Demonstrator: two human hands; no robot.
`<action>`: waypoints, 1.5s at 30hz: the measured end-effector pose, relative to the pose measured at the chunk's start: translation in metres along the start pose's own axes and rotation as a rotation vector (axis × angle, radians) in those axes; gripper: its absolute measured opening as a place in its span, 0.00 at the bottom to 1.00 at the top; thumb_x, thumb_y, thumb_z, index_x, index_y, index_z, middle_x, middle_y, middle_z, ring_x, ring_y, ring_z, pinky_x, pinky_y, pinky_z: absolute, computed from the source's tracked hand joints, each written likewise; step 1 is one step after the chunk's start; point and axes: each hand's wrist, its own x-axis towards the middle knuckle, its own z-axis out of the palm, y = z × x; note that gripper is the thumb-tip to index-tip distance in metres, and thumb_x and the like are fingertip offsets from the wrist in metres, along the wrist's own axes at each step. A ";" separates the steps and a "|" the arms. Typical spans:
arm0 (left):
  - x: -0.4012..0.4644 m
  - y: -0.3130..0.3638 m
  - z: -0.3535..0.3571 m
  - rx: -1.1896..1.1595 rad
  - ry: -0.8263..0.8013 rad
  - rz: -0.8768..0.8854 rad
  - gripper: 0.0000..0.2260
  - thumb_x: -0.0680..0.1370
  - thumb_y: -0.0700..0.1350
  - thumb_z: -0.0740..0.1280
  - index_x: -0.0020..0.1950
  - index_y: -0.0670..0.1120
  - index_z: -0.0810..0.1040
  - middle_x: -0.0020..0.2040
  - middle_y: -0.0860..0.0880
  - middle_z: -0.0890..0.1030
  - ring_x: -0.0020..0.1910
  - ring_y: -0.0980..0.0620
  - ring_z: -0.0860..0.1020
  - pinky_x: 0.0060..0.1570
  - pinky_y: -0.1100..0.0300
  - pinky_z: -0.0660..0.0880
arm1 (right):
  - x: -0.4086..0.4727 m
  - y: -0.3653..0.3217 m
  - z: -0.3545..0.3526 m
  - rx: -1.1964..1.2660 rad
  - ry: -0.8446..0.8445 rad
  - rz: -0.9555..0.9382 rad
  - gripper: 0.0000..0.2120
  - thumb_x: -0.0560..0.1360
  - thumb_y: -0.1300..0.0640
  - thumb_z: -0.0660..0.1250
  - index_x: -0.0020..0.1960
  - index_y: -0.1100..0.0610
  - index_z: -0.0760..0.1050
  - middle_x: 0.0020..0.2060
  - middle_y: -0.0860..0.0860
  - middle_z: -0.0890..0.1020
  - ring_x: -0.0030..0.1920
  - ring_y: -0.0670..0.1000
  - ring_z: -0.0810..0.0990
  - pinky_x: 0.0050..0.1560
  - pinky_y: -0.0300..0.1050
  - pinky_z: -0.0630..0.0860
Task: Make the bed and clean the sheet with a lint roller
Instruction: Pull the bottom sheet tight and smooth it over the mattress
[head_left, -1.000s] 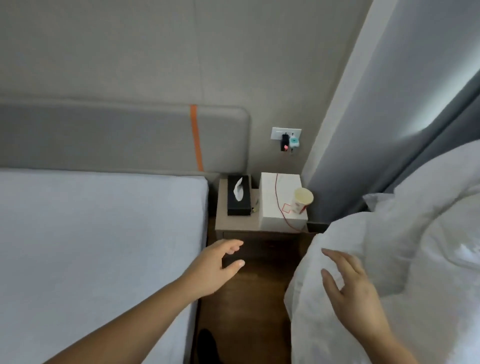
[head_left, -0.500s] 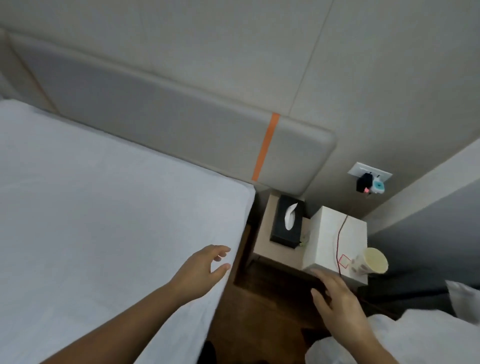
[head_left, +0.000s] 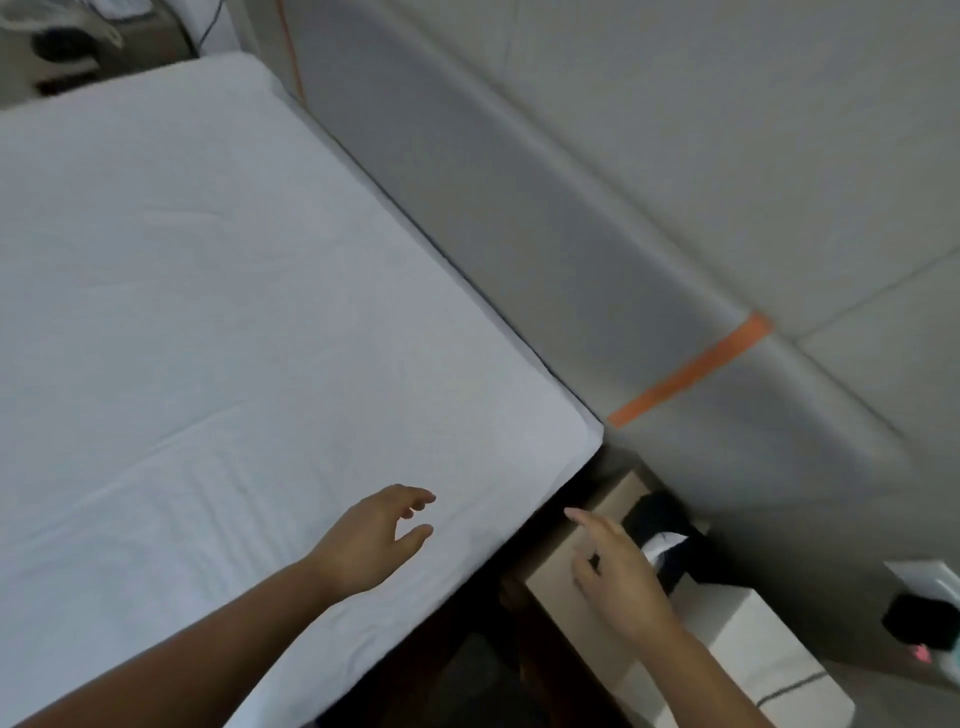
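1. Swinging leftward since the earlier frames: the view now taking in most of the bed, with the white bedding pile gone out of sight and the nightstand pushed into the lower right corner.
2. Reaching forward over the white sheet, the left hand hovering near the mattress's right edge, fingers loosely curled with thumb apart, gripping nothing; contact with the fabric impossible to tell.
3. Extending over the gap beside the bed, the right hand with fingers fairly straight and spread, holding nothing, passing in front of the nightstand.
4. Lying smooth and fitted across the mattress, the sheet showing only faint creases, its corner ending just beside the grey padded headboard.
5. Running across the headboard near that corner, an orange strip.
6. Sitting on the nightstand's surface behind the right hand, a black tissue box with a white tissue showing, blurred.
7. Standing just beside the tissue box, a white box with a thin cord across it.
8. Showing at the far right edge, a wall socket with a dark plug and a small red light.
9. Lint roller not appearing anywhere in view.
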 end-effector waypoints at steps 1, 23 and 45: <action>0.010 0.003 0.005 -0.016 0.008 -0.037 0.16 0.80 0.54 0.64 0.69 0.57 0.72 0.59 0.63 0.75 0.56 0.67 0.74 0.57 0.67 0.71 | 0.023 0.007 -0.006 -0.044 -0.029 -0.035 0.21 0.81 0.54 0.62 0.74 0.47 0.67 0.70 0.42 0.69 0.67 0.43 0.70 0.67 0.40 0.68; 0.235 -0.090 0.237 0.291 -0.137 -0.449 0.26 0.78 0.58 0.63 0.73 0.48 0.63 0.68 0.47 0.68 0.65 0.46 0.68 0.59 0.51 0.71 | 0.368 0.183 0.076 -0.849 -0.540 -0.417 0.32 0.76 0.50 0.67 0.76 0.49 0.59 0.71 0.50 0.63 0.72 0.51 0.61 0.69 0.44 0.65; 0.250 -0.106 0.273 0.456 -0.447 -0.340 0.13 0.65 0.51 0.77 0.44 0.47 0.82 0.44 0.47 0.84 0.44 0.50 0.83 0.41 0.59 0.77 | 0.401 0.177 0.071 -0.984 -0.665 -0.759 0.05 0.71 0.63 0.69 0.46 0.56 0.79 0.45 0.53 0.81 0.48 0.54 0.78 0.47 0.42 0.71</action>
